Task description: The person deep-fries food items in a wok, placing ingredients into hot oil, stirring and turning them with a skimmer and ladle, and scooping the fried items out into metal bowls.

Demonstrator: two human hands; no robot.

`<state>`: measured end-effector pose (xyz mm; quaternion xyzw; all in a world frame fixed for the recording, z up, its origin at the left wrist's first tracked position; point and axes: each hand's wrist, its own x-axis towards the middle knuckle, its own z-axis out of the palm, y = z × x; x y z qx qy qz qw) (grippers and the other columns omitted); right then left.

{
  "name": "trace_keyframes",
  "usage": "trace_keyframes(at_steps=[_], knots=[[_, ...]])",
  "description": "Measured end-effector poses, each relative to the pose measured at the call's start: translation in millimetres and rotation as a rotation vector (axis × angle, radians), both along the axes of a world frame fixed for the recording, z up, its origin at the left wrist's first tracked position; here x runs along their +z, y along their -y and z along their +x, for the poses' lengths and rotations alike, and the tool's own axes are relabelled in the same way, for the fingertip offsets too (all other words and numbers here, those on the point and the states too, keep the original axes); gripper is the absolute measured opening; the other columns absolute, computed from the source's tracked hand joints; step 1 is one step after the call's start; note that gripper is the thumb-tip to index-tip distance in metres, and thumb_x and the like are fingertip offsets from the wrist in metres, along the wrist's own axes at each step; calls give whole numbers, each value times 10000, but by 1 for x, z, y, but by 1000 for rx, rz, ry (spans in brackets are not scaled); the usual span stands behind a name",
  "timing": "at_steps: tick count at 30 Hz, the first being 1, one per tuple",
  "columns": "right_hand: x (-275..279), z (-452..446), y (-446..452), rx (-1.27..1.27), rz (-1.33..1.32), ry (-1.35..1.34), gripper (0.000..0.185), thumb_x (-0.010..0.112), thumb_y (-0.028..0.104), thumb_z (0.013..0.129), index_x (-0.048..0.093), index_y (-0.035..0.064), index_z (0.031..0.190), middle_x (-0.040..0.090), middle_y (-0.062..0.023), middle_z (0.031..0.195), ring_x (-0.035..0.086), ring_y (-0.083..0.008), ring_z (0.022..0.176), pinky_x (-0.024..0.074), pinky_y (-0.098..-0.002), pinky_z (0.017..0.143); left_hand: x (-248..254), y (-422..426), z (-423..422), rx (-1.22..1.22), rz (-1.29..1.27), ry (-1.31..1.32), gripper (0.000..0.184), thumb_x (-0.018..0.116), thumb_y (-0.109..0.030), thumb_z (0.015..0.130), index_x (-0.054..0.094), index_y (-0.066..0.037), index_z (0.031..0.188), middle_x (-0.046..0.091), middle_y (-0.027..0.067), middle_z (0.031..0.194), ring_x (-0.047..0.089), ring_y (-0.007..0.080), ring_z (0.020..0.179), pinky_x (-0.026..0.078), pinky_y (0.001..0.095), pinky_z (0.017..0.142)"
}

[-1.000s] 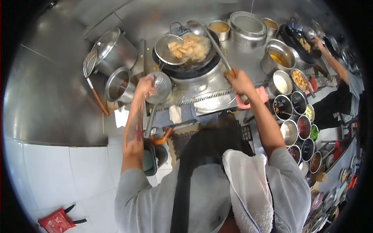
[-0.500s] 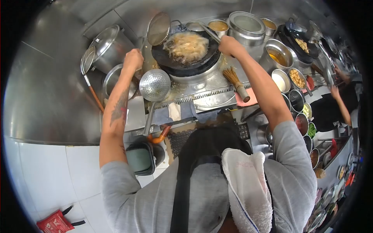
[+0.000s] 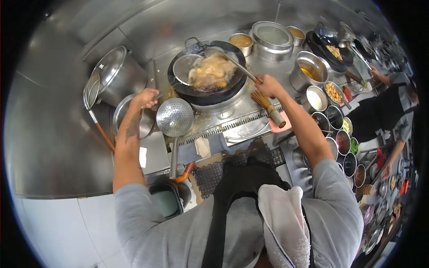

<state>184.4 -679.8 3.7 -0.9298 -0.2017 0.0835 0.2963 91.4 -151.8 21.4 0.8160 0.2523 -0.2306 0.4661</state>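
Observation:
Fried pieces of food bubble in hot oil [image 3: 215,71] inside a black wok [image 3: 178,91] on the stove. My left hand [image 3: 146,98] is closed round the handle of a wire mesh strainer [image 3: 183,67], whose bowl dips into the wok at the left of the food. From the right, my right hand [image 3: 268,85] grips a ladle [image 3: 242,68] by its handle, with the ladle's head at the food's far side. Close below my left hand lies a perforated skimmer [image 3: 174,117]. A bamboo wok brush [image 3: 270,110] lies under my right wrist.
At left stand a lidded pot [image 3: 111,67] and a second mesh strainer [image 3: 92,91]. Behind and right are a covered pot [image 3: 272,38], a pot of oil [image 3: 308,71] and several ingredient containers [image 3: 333,92]. At far right, a co-worker [image 3: 380,105] stands by another wok [image 3: 328,49].
The mesh strainer has come down from above the wok's left rim into the wok beside the food. The ladle's head now shows at the food's far side. The camera view has shifted.

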Motion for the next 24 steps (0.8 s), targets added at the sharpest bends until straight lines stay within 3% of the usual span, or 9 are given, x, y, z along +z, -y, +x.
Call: trace_keyframes(at_steps=[1, 5, 9, 11, 15, 17, 20, 22, 24], knots=[[-10, -10, 10, -10, -3, -9, 369, 542, 232, 835, 609, 93, 1170, 647, -252, 879, 656, -376, 811, 510, -446, 746, 2, 2, -3, -21, -114, -87, 250, 432, -213, 985, 507, -85, 1186, 491, 52, 705, 346, 48, 426, 209, 211, 306], [-32, -67, 38, -97, 127, -23, 408, 566, 225, 842, 580, 79, 1223, 633, -265, 832, 645, -396, 780, 499, -439, 723, 9, 11, -4, 21, -264, -210, 253, 426, -189, 988, 470, -74, 1208, 483, 58, 734, 311, 43, 423, 212, 180, 298], [-100, -113, 44, -108, 320, 192, 462, 614, 130, 838, 534, 39, 1284, 642, -234, 831, 641, -338, 763, 489, -386, 718, 4, 31, -19, 100, -480, -243, 171, 446, -170, 985, 467, -74, 1125, 465, 58, 734, 311, 33, 423, 219, 170, 276], [-110, -142, 35, -199, 321, 91, 464, 604, 102, 839, 524, 25, 1289, 633, -244, 818, 637, -344, 757, 482, -396, 705, -4, 50, -24, 97, -491, -222, 138, 452, -163, 984, 467, -73, 1087, 466, 56, 737, 312, 31, 421, 223, 170, 271], [-102, -154, 19, -200, 284, 90, 468, 589, 152, 854, 513, 25, 1298, 628, -263, 808, 651, -342, 735, 488, -385, 689, -15, 101, -34, 55, -494, -167, 78, 466, -163, 980, 453, -88, 1000, 481, 53, 726, 296, 32, 398, 207, 176, 267], [-91, -127, 20, -189, 295, 47, 466, 581, 151, 849, 509, 2, 1285, 624, -290, 840, 627, -417, 770, 493, -444, 703, -29, 114, -45, 142, -610, -111, 79, 474, -172, 978, 446, -102, 955, 482, 52, 720, 283, 33, 389, 190, 182, 264], [-75, -85, 33, -175, 393, -45, 480, 597, 186, 841, 519, 28, 1288, 627, -290, 947, 633, -402, 877, 494, -428, 779, -64, 124, -53, 204, -691, 16, 84, 482, -188, 978, 467, -109, 1001, 480, 47, 718, 306, 32, 412, 199, 173, 281], [-62, -73, 36, -186, 359, 147, 504, 611, 214, 832, 517, 47, 1298, 629, -282, 1004, 632, -390, 944, 492, -416, 830, -76, 137, -54, 262, -787, 93, 140, 489, -201, 978, 499, -107, 1081, 478, 40, 714, 329, 35, 441, 224, 165, 300], [-33, -73, 44, -203, 302, 93, 506, 609, 212, 832, 515, 47, 1300, 627, -278, 1025, 625, -390, 968, 487, -413, 849, -89, 148, -52, 271, -817, 146, 146, 492, -202, 977, 503, -106, 1086, 478, 38, 714, 328, 37, 441, 224, 166, 302]])
